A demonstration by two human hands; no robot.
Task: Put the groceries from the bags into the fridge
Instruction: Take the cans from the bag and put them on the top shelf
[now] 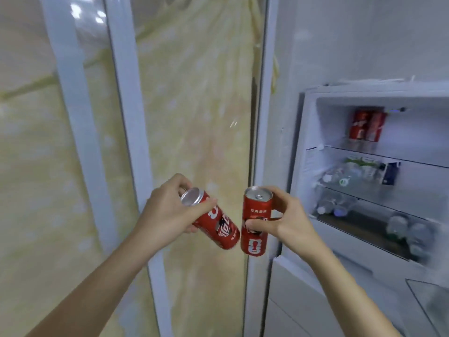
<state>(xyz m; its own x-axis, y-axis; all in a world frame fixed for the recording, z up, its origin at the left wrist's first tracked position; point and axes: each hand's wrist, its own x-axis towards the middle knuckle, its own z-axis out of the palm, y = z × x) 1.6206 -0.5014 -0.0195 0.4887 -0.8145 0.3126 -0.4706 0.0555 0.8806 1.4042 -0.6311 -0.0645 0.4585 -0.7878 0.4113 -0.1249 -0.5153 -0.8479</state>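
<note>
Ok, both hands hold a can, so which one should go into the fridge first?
Right, probably. The right hand holds its can upright and is nearer the open fridge, where two cans already stand on the top shelf. The left hand is farther away and its can is tilted.

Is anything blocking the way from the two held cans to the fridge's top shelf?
Nothing visible does. The fridge stands open, and the top shelf holds only two red cans toward its left, with bare space beside them. The left hand and right hand each grip a can.
</note>
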